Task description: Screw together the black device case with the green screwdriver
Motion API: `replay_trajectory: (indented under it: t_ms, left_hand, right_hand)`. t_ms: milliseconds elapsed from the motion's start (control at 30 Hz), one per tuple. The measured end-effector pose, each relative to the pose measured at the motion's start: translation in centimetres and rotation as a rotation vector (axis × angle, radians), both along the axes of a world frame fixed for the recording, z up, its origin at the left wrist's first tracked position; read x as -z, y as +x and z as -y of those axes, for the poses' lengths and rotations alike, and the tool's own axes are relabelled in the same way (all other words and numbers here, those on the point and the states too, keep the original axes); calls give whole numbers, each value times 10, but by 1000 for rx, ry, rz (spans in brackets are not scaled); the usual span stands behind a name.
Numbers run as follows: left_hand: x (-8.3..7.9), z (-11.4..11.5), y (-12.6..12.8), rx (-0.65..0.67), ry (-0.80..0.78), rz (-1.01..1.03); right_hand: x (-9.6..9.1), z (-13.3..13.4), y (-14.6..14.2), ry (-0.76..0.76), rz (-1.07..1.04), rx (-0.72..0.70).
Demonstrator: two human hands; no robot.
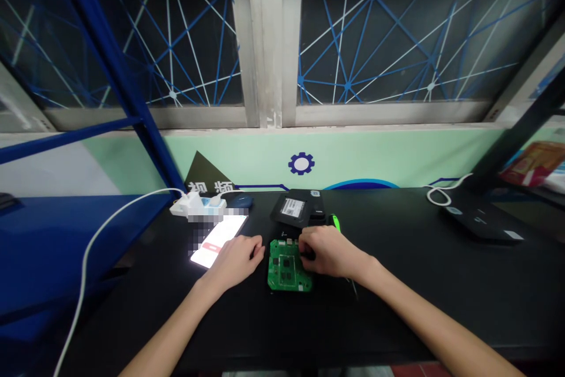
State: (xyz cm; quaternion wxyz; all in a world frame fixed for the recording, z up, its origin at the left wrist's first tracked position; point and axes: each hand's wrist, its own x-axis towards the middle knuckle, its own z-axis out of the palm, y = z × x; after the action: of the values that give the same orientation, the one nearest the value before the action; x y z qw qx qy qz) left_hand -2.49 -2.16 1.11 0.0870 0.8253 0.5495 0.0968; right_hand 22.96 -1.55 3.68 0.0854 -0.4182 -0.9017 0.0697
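A green circuit board (282,274) with dark chips lies flat on the black table. My right hand (331,252) is over its right edge, fingers pinched together; whatever is between them is hidden. Beneath that hand lies a screwdriver (336,223), its green and black handle showing behind and a thin metal shaft in front. Just left of the board rests my left hand (236,260), fingers curled in and apparently holding nothing. It partly overlaps a phone (227,229) with a bright white screen.
Behind the board sits a black casing (304,206) with a white label. A power strip (198,205) with white plugs and a dark blue mouse (242,201) are at the back left. Another flat black device (481,224) lies right, near a white cable (441,196). Blue frame bars (154,147) rise left.
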Motion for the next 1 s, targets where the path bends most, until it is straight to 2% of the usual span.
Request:
replay_trajectory:
  t_ms: [400,767,833,1000]
  left_hand:
    - [-1,0,-3,6,-24,1]
    - [-3,2,-2,69,-52,60]
    - [-2,2,-2,81,-42,82]
    - [0,3,0,88,-8,121]
  right_hand:
    - [-3,-1,1,-103,-111,-23]
    - [-9,-10,12,-189,-449,-72]
    - [-9,-13,16,-247,-521,-96]
    - [0,-18,28,-536,-689,-70]
